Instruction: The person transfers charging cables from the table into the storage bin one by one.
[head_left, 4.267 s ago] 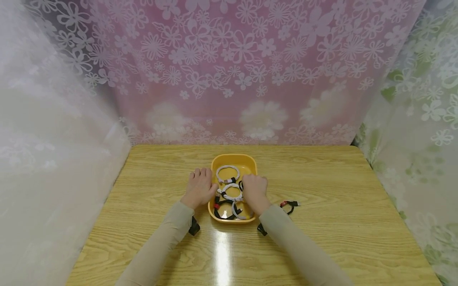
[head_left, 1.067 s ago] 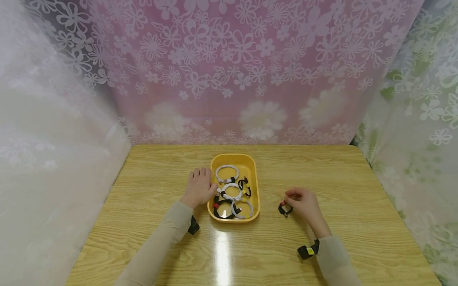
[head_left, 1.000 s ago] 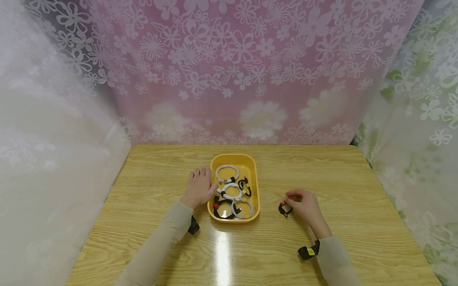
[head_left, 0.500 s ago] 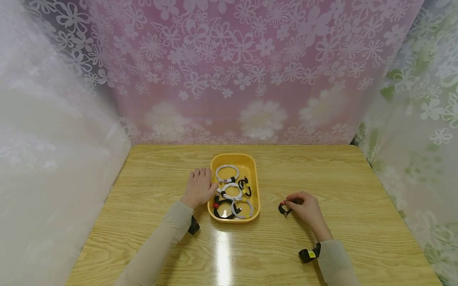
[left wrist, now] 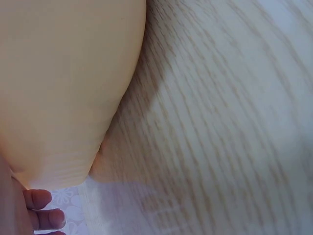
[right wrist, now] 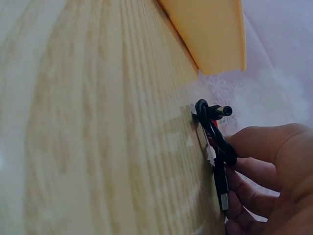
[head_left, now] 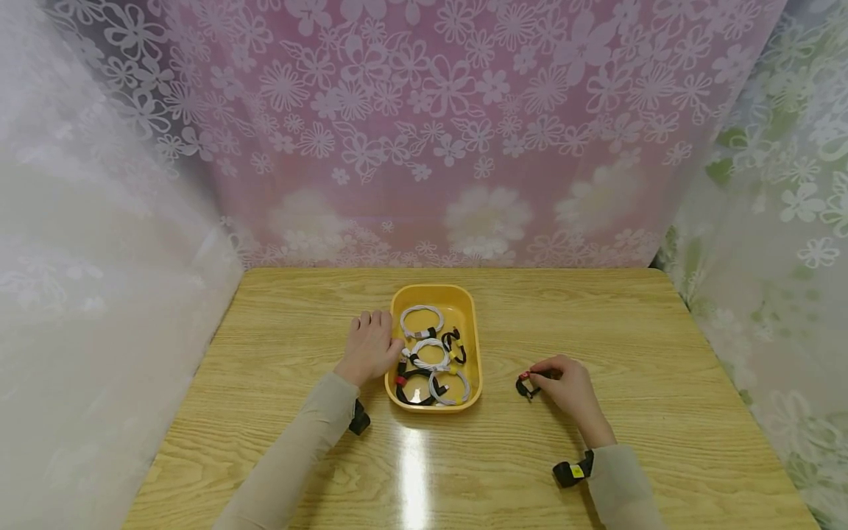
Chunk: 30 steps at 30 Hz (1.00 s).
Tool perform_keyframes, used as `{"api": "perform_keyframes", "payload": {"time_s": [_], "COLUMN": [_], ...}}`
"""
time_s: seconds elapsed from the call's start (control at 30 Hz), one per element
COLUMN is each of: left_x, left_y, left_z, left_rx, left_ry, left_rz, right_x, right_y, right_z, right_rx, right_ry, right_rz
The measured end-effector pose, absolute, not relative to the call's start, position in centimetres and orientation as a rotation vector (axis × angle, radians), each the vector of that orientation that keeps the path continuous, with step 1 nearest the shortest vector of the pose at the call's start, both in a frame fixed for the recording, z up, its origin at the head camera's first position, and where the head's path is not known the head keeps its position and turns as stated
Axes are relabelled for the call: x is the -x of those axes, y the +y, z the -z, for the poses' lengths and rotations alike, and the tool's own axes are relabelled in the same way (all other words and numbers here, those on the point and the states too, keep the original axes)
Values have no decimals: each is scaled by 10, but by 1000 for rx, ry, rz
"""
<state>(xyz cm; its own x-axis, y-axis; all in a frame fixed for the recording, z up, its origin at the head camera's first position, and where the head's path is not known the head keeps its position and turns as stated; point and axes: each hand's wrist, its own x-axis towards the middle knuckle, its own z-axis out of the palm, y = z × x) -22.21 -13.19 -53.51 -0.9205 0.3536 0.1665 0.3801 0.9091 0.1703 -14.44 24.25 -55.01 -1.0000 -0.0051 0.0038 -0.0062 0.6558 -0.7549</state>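
My right hand pinches a short coiled black cable with a red tie, low over the table right of a yellow tray. In the right wrist view the coiled cable shows a USB plug and a round barrel plug. My left hand holds the tray's left side, its thumb over the rim. The tray's wall fills much of the left wrist view. Inside lie white coiled cables, a grey one with yellow ties and black ones.
The wood-grain table runs to a pink floral curtain at the back. Pale floral sheets hang at the left and right. Black wrist cameras sit under my left and right wrists.
My right hand has left the tray, where a black cable with yellow ties now shows, and moved right to the red-tied cable, which has turned. My left hand has stayed put.
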Motion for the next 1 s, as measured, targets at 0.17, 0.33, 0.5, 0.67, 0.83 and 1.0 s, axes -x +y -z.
{"api": "perform_keyframes", "payload": {"time_s": [0.17, 0.33, 0.5, 0.67, 0.83, 1.0], "left_x": [222, 223, 223, 223, 222, 221], "left_y": [-132, -132, -132, -132, -131, -131], "left_z": [535, 536, 536, 534, 531, 532], "left_rx": [568, 568, 563, 551, 547, 553], "left_ry": [-2947, -2962, -2967, -2996, -3006, -2998], "left_rz": [296, 283, 285, 270, 273, 266], "right_x": [144, 143, 144, 144, 144, 144], "right_y": [241, 240, 240, 239, 237, 236], "right_z": [548, 548, 550, 550, 547, 545], "right_rx": [15, 29, 22, 48, 87, 126], "right_ry": [-2872, -2893, -2896, -2886, -2874, -2869], "right_rz": [-1300, -1273, -1278, -1294, -1307, -1322]}}
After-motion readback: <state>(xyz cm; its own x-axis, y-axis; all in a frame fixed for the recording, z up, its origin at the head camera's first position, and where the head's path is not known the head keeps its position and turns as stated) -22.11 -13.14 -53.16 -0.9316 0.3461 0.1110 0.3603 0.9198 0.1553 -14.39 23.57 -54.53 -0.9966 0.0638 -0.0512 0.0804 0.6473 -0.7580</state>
